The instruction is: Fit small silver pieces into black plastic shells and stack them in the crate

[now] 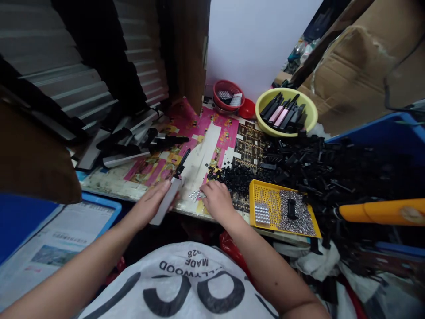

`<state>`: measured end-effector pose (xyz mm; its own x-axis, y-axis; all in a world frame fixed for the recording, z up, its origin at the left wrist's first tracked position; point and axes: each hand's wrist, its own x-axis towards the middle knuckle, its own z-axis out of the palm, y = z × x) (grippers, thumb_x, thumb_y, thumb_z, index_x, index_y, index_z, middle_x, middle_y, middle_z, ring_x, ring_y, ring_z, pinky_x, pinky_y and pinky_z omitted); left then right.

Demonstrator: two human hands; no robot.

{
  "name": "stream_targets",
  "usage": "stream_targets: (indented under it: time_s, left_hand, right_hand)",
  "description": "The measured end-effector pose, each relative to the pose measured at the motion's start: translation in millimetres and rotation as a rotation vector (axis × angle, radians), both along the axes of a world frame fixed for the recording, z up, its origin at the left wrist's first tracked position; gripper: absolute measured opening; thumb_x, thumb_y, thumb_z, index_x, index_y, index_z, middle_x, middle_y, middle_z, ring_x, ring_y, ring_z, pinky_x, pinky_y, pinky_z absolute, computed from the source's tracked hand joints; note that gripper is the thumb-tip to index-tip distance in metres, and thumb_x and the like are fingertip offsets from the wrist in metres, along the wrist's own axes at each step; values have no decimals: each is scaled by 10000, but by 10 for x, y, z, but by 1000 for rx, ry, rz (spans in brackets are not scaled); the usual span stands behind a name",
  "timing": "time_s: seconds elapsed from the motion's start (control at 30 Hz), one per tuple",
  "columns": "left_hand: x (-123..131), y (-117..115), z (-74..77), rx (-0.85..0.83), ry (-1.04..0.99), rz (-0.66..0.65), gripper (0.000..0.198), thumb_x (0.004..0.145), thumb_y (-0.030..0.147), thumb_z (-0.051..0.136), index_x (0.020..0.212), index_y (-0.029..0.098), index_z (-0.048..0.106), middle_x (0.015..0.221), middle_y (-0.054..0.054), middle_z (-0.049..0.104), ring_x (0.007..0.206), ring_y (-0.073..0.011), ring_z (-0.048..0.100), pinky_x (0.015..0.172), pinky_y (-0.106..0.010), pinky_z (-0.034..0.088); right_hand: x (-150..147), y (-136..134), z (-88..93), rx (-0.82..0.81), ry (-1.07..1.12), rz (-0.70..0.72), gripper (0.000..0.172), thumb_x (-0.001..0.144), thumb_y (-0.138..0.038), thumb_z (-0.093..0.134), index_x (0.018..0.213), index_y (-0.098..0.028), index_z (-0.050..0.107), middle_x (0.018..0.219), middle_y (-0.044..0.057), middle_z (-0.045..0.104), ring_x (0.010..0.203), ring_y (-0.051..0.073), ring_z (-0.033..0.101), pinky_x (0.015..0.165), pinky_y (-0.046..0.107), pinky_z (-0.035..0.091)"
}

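My left hand [154,199] is wrapped round a long, grey, box-shaped piece [168,200] with a thin black stem at its upper end. The piece is tilted, its stem pointing up and away to the right. At the table's front edge, my right hand [217,199] has its fingers bent and drawn together, with the fingertips down beside a small scatter of shiny silver bits [194,194]. Whatever those fingertips pinch is too small to make out. Just beyond them lies a pile of small black rings [229,177].
On the right stands a yellow tray [251,204] of small metal parts, near a heap of black plastic parts [299,157]. Behind are a yellow basin [314,113] of black and pink pieces and a red basket [215,88]. Similar grey pieces [126,158] are stacked at left.
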<state>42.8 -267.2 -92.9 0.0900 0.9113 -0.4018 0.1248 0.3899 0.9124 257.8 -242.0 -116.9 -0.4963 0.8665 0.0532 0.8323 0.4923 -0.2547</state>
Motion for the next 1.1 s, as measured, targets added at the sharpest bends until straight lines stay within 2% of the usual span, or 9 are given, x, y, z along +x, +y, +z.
stream_targets:
  time_s: [0.07,0.17,0.33,0.53,0.63,0.77,0.83,0.97,1.1]
  left_hand:
    - [87,-55,-30,-233,-317,65,487,847,533,408,1102,145,556,762,-42,584,561,-117,515,515,-226,425]
    - [78,-78,-51,-426,-577,121,390,847,410,485,1085,116,578,760,-49,567,606,-114,539,531,-211,464]
    - [2,-74,-51,-502,-801,138,360,848,357,512,1090,101,587,777,-53,555,632,-123,562,526,-226,508]
    - [53,-32,-60,-550,-890,191,300,856,293,508,1071,100,590,845,-73,613,695,-158,609,608,-303,559]
    - [91,-31,-42,-526,-837,210,288,850,286,520,1072,117,591,889,-84,637,705,-171,624,632,-318,561]
    - [167,-71,29,-468,-729,204,272,840,275,536,1048,110,599,950,-114,643,694,-168,626,630,-303,555]
    - [220,-89,70,-436,-709,163,254,840,268,537,1027,111,604,958,-117,640,699,-167,627,633,-299,553]
    - [322,-97,112,-386,-684,95,230,829,286,560,992,133,615,945,-91,631,712,-154,623,633,-280,548]
    - [358,-87,102,-331,-634,44,256,813,316,587,1017,164,602,1000,-82,617,703,-137,609,605,-264,539]
  right_hand:
    - [-100,107,30,21,-101,46,148,819,-188,491,905,-189,612,912,61,611,881,218,517,716,340,361]
    - [-192,213,70,25,-180,112,136,825,-170,468,848,-167,602,853,69,618,845,217,537,688,341,356]
    - [-226,289,126,-49,-197,161,117,742,-220,567,839,-159,592,856,70,631,834,218,563,690,327,373]
    - [-274,348,36,-45,-84,-27,147,712,-219,569,845,-157,576,873,80,620,829,221,565,748,339,384]
    - [-280,343,-3,-105,189,-106,98,718,-178,529,808,-165,565,838,60,601,795,192,550,750,322,392]
    - [-279,270,71,-421,935,-224,86,758,-243,490,810,-184,525,734,0,550,646,124,514,619,248,414]
    - [-285,218,137,-547,1172,-248,115,749,-290,527,799,-188,517,698,-19,534,626,113,509,595,232,417]
    - [-297,115,207,-607,1218,-310,151,744,-330,569,793,-196,521,683,-30,535,605,106,509,532,210,413]
    - [-295,42,182,-613,1244,-419,194,739,-372,587,791,-202,512,672,-33,525,572,95,490,453,181,390]
